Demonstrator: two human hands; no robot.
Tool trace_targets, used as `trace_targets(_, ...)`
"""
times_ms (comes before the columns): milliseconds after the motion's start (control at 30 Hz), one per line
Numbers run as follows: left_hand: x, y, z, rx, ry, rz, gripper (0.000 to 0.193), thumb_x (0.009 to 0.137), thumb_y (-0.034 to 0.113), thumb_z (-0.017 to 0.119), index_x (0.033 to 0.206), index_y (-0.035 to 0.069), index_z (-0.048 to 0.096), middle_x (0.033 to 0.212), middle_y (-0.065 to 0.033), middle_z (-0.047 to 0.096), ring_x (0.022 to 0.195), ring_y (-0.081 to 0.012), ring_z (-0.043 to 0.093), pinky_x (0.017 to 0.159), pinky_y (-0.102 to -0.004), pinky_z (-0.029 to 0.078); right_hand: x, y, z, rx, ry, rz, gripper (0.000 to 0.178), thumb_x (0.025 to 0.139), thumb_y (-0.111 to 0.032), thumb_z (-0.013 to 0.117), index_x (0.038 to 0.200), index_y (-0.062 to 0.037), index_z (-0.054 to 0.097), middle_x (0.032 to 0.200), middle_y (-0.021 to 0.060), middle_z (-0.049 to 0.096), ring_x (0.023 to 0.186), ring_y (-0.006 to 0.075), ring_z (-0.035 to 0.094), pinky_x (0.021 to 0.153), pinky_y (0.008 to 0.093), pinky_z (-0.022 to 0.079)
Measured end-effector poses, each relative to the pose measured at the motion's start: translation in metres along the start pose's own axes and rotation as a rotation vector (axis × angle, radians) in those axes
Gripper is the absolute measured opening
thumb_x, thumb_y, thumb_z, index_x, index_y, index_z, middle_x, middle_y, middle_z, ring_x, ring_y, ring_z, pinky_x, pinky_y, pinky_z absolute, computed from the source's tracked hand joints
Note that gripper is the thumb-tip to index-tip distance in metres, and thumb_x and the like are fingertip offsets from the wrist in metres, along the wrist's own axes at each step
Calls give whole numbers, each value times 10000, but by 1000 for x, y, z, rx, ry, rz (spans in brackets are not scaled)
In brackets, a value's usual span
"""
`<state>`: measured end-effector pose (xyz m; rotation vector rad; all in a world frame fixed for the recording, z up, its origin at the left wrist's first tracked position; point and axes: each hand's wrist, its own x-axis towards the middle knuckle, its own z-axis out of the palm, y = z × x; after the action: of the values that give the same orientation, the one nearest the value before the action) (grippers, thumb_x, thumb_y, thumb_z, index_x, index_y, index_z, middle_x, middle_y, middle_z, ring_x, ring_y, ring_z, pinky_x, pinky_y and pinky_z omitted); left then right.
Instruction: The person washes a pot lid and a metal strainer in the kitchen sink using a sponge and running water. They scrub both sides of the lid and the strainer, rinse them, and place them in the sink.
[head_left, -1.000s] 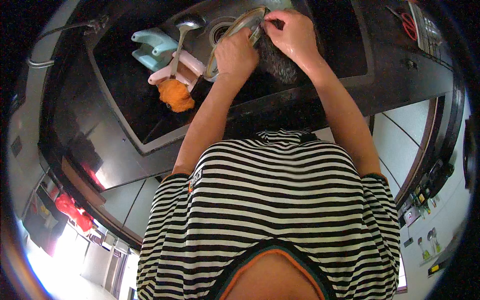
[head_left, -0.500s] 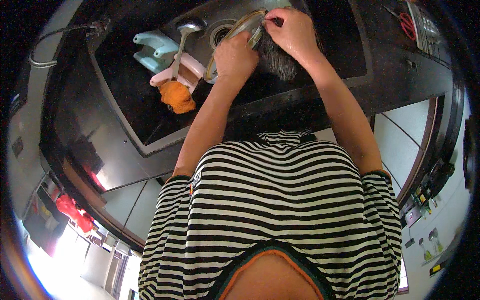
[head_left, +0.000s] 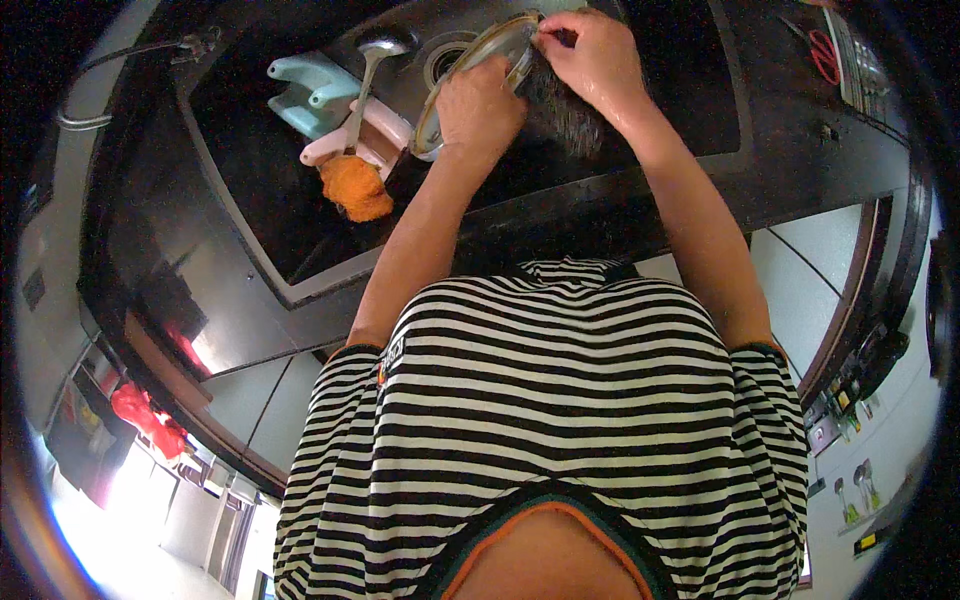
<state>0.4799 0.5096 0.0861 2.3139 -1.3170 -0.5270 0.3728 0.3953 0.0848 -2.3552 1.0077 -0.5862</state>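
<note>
Over the dark sink (head_left: 250,190), my left hand (head_left: 478,108) is closed on a round, clear lid (head_left: 508,42) with a yellowish rim, held tilted on its edge. My right hand (head_left: 598,65) pinches at the lid's far right edge, thumb and fingertips together; whatever else may be between them is too small to make out. Streaks of water (head_left: 570,115) fall and splash beneath my right hand. Part of the lid is hidden behind my left hand.
Left of the lid lie a ladle (head_left: 385,42), a crumpled orange scrubbing cloth (head_left: 355,187), and light blue (head_left: 315,95) and pink (head_left: 385,135) plastic pieces. The drain (head_left: 440,60) shows behind them. Red-handled scissors (head_left: 825,57) rest on the right counter. A curved metal pipe (head_left: 85,124) is far left.
Both hands and the lid have shifted slightly to the right. The water streaks under my right hand spread wider and look more scattered.
</note>
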Motion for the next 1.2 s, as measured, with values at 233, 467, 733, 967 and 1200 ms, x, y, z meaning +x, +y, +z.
trace_targets(233,5,-10,4,43,49,8,164,656,88,634,818,60,635,765,-211,640,758,-416,619,701,-476,502,-9,-29,-4,14,24,-100,154,736,-207,713,852,-106,704,833,109,653,760,304,635,688,355,509)
trace_targets(467,5,-7,-9,-91,-15,104,258,663,72,630,920,72,647,791,-197,652,775,-386,633,699,-455,507,14,0,-1,-19,-22,45,166,746,-221,711,864,-104,707,848,125,668,754,300,648,677,354,512)
trace_targets(733,16,-20,-4,-180,157,283,328,651,93,690,971,33,653,835,-179,667,803,-372,637,731,-433,513,3,-24,-12,10,72,-117,155,743,-198,730,866,-110,698,839,94,644,718,291,628,636,358,498)
trace_targets(967,3,-18,-2,-158,154,-44,380,655,209,747,1005,97,649,914,-130,680,840,-323,654,734,-396,514,18,-39,-9,-79,71,16,136,745,-192,706,834,-91,691,800,131,619,753,340,613,663,425,502)
trace_targets(1200,4,-41,6,-162,366,209,240,680,235,748,772,73,597,747,-116,623,720,-344,612,604,-416,484,14,-37,1,1,85,-89,135,745,-200,719,843,-114,683,809,91,620,714,302,621,631,377,501)
